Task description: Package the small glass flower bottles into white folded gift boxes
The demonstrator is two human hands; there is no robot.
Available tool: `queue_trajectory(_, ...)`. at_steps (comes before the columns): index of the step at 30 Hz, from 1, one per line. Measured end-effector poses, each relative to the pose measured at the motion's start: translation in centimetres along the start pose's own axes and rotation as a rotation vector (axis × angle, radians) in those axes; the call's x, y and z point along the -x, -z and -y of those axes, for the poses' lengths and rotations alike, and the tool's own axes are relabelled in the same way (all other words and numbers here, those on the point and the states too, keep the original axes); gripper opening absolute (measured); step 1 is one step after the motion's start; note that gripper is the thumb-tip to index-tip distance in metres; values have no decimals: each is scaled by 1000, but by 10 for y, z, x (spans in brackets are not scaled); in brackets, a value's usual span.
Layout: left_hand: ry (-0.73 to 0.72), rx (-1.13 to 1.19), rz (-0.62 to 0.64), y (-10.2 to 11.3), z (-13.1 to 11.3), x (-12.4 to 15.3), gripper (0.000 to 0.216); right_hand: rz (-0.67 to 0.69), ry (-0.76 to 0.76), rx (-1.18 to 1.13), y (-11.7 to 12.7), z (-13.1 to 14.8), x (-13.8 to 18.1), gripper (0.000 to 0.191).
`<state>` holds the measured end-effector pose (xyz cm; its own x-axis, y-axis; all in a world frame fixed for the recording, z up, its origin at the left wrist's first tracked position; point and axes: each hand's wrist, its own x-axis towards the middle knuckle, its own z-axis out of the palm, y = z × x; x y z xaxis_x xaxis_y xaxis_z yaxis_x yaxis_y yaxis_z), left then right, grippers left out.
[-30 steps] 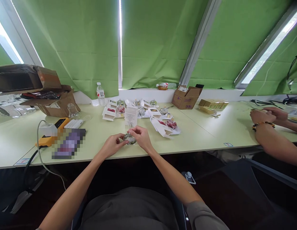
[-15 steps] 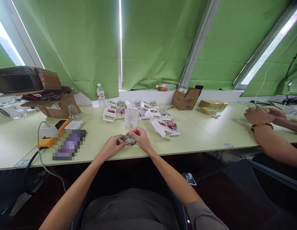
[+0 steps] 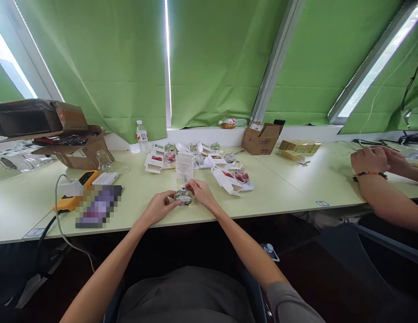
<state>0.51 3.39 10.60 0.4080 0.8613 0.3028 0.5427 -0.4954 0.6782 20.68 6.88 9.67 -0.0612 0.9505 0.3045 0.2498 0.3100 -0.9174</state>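
Observation:
A round, clear glass perfume bottle (image 3: 183, 198) stands upright near the front edge of the table, its narrow neck and top showing. From the left, my left hand (image 3: 159, 207) grips it with thumb and fingers. My right hand (image 3: 202, 194) is at its right side, fingertips against the glass near the shoulder and partly hidden behind it. Just beyond the bottle stands a white printed carton (image 3: 184, 168). Farther back lie opened white boxes (image 3: 226, 178) with more round bottles, among them one with a red pattern (image 3: 241, 176).
A yellow power strip (image 3: 68, 202) with a cable and a blurred phone (image 3: 99, 206) lie left. Cardboard boxes (image 3: 84, 154) and a water bottle (image 3: 142, 136) stand behind. A brown carton (image 3: 261, 138) and yellow boxes (image 3: 299, 146) are back right. Another person's hands (image 3: 370, 160) work far right.
My right fingers have moved off the bottle's top to its right side, uncovering the neck. My left hand stays on the bottle. The other person's hands have shifted slightly.

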Motion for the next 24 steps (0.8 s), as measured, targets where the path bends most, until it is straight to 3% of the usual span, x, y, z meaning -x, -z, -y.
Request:
queue_trajectory(7, 31, -25, -22, 1, -1, -1, 39, 75, 54, 168, 13, -4, -3, 28)
queue_trajectory(14, 44, -9, -54, 0, 1, -2, 42, 15, 175, 553, 7, -5, 1, 33)
queue_trajectory(20, 35, 19, -95, 0, 4, -2, 44, 23, 172, 675, 4, -1, 3, 37)
queue_trajectory(24, 11, 119, -57, 1, 9, -2, 42, 82, 180, 722, 8, 7, -8, 32)
